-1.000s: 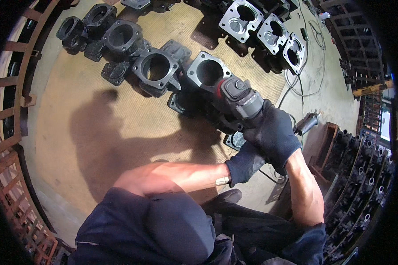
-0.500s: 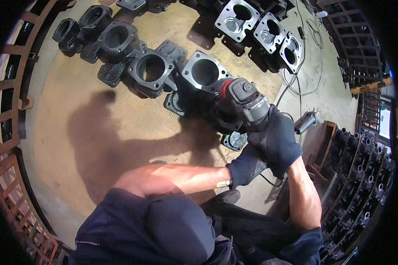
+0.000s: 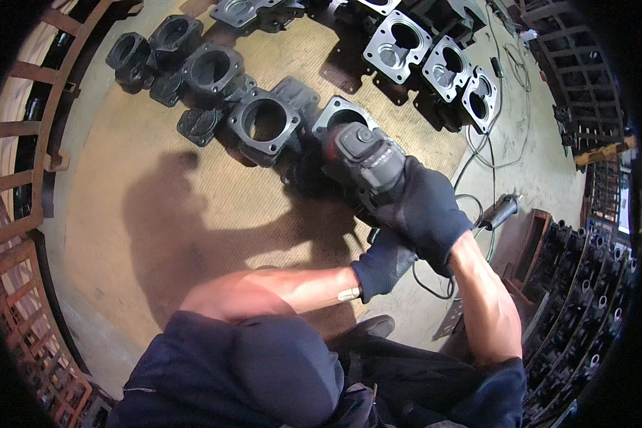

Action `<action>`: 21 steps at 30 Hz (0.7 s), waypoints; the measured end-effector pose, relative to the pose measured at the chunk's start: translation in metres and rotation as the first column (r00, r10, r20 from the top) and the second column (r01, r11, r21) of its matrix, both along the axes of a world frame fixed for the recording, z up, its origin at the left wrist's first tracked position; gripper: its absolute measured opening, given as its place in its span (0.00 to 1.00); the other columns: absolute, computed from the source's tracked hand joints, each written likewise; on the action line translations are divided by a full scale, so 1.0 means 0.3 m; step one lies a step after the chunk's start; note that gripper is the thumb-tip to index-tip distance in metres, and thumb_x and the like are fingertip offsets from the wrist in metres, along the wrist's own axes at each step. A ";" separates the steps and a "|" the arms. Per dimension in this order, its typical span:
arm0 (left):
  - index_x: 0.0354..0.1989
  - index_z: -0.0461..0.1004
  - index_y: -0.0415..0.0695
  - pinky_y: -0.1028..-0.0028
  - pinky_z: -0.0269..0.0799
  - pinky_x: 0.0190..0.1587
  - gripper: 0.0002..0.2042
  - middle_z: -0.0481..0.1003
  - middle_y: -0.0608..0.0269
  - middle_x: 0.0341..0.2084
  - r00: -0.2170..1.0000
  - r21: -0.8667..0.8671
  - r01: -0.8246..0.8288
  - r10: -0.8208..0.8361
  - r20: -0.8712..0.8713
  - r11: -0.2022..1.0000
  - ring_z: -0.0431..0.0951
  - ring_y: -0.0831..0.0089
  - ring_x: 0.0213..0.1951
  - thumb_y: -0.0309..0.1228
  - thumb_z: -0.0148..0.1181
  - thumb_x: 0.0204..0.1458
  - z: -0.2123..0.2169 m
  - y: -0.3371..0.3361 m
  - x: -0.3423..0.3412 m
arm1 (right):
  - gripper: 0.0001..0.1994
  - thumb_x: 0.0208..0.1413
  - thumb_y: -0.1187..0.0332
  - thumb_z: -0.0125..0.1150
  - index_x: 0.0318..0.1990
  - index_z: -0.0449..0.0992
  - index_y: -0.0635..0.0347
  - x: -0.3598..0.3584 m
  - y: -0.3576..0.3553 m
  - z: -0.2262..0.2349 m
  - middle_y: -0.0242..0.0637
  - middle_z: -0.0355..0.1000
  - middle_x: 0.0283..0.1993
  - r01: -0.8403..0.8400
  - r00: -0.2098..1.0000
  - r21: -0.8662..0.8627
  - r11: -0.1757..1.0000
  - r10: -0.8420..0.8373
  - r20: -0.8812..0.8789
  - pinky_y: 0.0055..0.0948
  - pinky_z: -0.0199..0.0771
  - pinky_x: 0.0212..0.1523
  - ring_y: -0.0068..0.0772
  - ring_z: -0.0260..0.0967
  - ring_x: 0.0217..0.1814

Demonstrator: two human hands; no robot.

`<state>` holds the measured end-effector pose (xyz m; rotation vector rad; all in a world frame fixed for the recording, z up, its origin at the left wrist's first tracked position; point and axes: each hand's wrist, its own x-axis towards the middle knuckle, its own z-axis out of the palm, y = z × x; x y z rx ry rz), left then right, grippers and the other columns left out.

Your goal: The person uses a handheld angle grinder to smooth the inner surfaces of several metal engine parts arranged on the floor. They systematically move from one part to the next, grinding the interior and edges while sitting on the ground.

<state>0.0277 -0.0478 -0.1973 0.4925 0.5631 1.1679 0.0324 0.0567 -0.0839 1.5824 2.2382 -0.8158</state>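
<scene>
Both my hands wear dark work gloves and are closed around a grey angle grinder (image 3: 369, 162). My right hand (image 3: 429, 208) wraps the body just behind the gear head. My left hand (image 3: 386, 262) grips lower and nearer to me, its fingers partly hidden behind the right hand. The grinder's head lies over a dark metal casting (image 3: 351, 107) with a bright flat flange and a round bore, covering its near part. Just left of it stands a similar casting (image 3: 264, 127) with a square flange. The grinder's disc is mostly hidden.
More dark castings (image 3: 211, 68) stand at far left. Castings with bright machined faces (image 3: 398, 46) are grouped at far right. Cables (image 3: 493, 143) and a dark-handled tool (image 3: 503, 212) lie on the floor at right. Racks of black parts (image 3: 581, 285) and metal crates (image 3: 13, 171) flank me.
The grinder and both hands have moved left and slightly up, so the head now covers part of the casting's bright flange. The view has shifted a little, too.
</scene>
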 end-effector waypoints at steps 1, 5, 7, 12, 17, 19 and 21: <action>0.60 0.57 0.37 0.73 0.57 0.62 0.18 0.61 0.56 0.58 0.989 -0.044 -0.015 0.021 0.146 0.999 0.61 0.73 0.59 0.29 0.40 0.63 -0.038 -0.008 0.003 | 0.24 0.33 0.61 0.65 0.39 0.72 0.66 -0.011 0.006 -0.012 0.57 0.74 0.33 -0.040 0.998 0.025 0.999 0.041 -0.050 0.42 0.74 0.42 0.57 0.73 0.38; 0.63 0.51 0.38 0.73 0.55 0.63 0.21 0.57 0.56 0.61 0.962 -0.245 -0.029 0.094 0.257 0.969 0.60 0.72 0.60 0.33 0.37 0.64 -0.050 -0.003 0.013 | 0.24 0.34 0.60 0.66 0.40 0.71 0.65 -0.036 0.023 -0.038 0.56 0.74 0.33 -0.082 0.994 -0.013 0.997 0.081 -0.077 0.42 0.74 0.42 0.56 0.74 0.38; 0.64 0.49 0.39 0.72 0.55 0.64 0.21 0.57 0.57 0.61 0.949 -0.265 0.030 0.055 0.310 0.964 0.60 0.70 0.61 0.33 0.37 0.64 0.025 0.018 0.021 | 0.24 0.33 0.59 0.66 0.39 0.72 0.65 0.006 0.010 0.010 0.56 0.74 0.33 -0.054 0.999 0.019 0.998 0.054 -0.005 0.42 0.74 0.42 0.57 0.73 0.38; 0.60 0.55 0.40 0.71 0.57 0.64 0.18 0.61 0.57 0.57 0.873 -0.312 0.101 0.066 0.483 0.945 0.62 0.68 0.60 0.27 0.40 0.63 0.098 -0.003 0.117 | 0.25 0.30 0.61 0.68 0.37 0.71 0.67 0.152 -0.018 0.022 0.56 0.74 0.31 0.053 0.999 0.034 0.998 -0.053 -0.001 0.41 0.75 0.39 0.56 0.74 0.37; 0.56 0.61 0.38 0.70 0.60 0.60 0.17 0.65 0.53 0.53 0.986 -0.125 0.092 -0.108 -0.130 0.988 0.65 0.68 0.56 0.28 0.47 0.59 0.008 -0.009 0.094 | 0.25 0.31 0.63 0.66 0.39 0.71 0.68 0.147 -0.008 -0.037 0.56 0.74 0.31 0.094 0.991 0.000 0.996 -0.094 -0.094 0.39 0.74 0.40 0.55 0.74 0.38; 0.54 0.63 0.37 0.69 0.61 0.58 0.17 0.66 0.52 0.51 0.935 0.022 0.102 -0.089 -0.343 0.994 0.66 0.68 0.54 0.29 0.49 0.58 0.001 0.038 0.099 | 0.26 0.33 0.65 0.65 0.43 0.71 0.69 0.170 0.032 -0.044 0.53 0.75 0.33 0.104 0.993 0.039 0.994 -0.101 -0.065 0.35 0.74 0.40 0.50 0.75 0.38; 0.52 0.65 0.36 0.69 0.60 0.58 0.17 0.68 0.51 0.49 0.888 0.177 0.047 0.040 -0.458 0.983 0.66 0.67 0.53 0.29 0.51 0.56 -0.018 0.098 0.094 | 0.26 0.32 0.63 0.66 0.42 0.71 0.69 0.156 0.070 -0.037 0.53 0.75 0.32 0.102 0.991 0.055 0.993 -0.097 -0.088 0.36 0.74 0.40 0.50 0.75 0.38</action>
